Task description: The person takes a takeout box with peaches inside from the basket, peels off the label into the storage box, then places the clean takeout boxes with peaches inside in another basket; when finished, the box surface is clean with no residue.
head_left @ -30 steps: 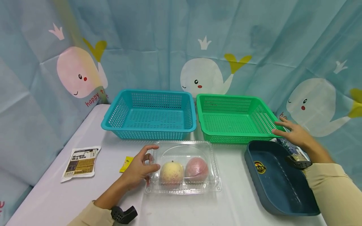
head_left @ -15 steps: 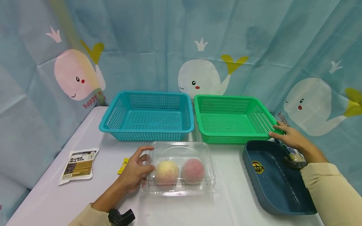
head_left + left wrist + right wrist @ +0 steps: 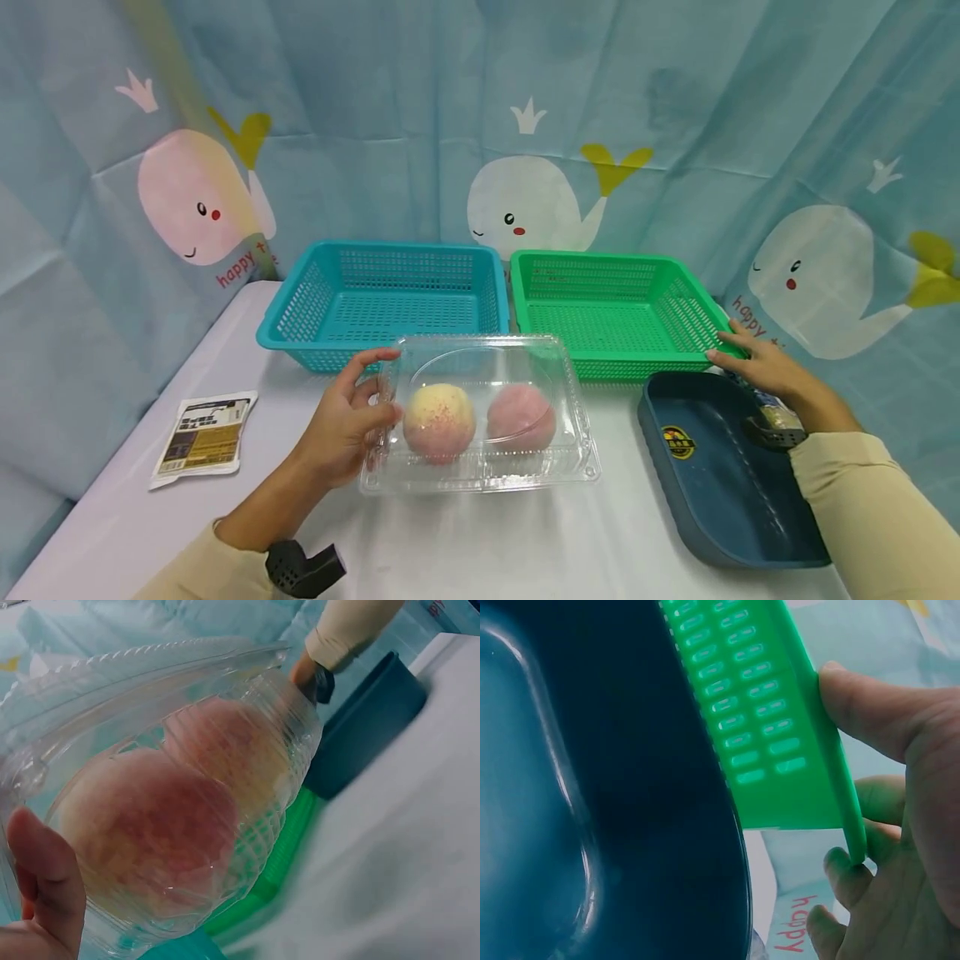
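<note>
My left hand (image 3: 341,425) grips the left edge of a clear plastic clamshell box (image 3: 480,475), thumb on the near side. Inside sit two peach-like fruits: a yellow-and-pink peach (image 3: 439,421) and a pinker peach (image 3: 521,417). The box hangs above the table, its front tilted toward me; its ribbed underside shows in the left wrist view. My right hand (image 3: 776,371) holds the right front corner of the green basket (image 3: 600,367). In the right wrist view, the thumb (image 3: 862,697) lies against the basket's rim, with the other fingers around its outer side.
A turquoise basket (image 3: 307,346) stands left of the green one, before a whale-print curtain (image 3: 390,167). The dark blue tub (image 3: 697,500) sits at right, beneath my right forearm, with a partly hidden packet (image 3: 776,412) beside it. A white-and-brown pouch (image 3: 202,437) lies at left.
My left hand has raised the clamshell box off the table and tilted it, uncovering no yellow packet in view now. My right hand has settled onto the green basket's corner.
</note>
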A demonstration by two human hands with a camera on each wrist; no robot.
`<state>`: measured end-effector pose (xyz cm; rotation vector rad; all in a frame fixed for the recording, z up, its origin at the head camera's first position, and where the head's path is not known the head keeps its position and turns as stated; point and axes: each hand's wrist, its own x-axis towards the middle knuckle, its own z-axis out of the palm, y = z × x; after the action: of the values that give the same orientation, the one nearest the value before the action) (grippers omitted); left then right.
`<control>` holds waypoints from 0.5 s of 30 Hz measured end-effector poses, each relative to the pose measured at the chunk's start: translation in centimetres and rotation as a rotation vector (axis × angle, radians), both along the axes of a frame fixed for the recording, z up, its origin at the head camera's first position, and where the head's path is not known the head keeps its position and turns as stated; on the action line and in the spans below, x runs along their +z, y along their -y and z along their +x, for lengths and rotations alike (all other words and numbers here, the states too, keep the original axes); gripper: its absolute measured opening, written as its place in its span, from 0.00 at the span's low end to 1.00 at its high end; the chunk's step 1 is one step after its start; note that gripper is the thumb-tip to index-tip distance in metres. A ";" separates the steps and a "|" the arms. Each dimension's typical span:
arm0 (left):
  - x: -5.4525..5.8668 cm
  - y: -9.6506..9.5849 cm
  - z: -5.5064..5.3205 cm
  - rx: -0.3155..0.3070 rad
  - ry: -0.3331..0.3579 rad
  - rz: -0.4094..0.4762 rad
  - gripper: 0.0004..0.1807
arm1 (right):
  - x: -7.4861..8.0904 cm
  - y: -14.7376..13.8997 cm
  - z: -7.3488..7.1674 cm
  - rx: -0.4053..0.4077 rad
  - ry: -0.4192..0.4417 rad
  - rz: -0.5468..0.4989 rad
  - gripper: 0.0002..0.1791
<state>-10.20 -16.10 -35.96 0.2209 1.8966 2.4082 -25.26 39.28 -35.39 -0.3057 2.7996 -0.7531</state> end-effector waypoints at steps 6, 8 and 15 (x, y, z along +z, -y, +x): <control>3.6 -1.2 -1.4 0.020 0.015 -0.007 0.36 | 0.0 0.1 -0.1 0.007 0.003 -0.014 0.44; 4.6 -1.8 -2.1 0.025 0.015 -0.001 0.35 | 0.0 0.2 -0.1 0.006 -0.002 -0.009 0.43; 6.6 -4.4 -4.9 0.028 0.002 0.009 0.33 | 0.4 0.1 0.2 -0.004 -0.014 0.012 0.44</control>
<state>-15.12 -11.70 -29.37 0.1937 1.9008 2.4339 -25.08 39.15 -34.95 -0.3048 2.8175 -0.7377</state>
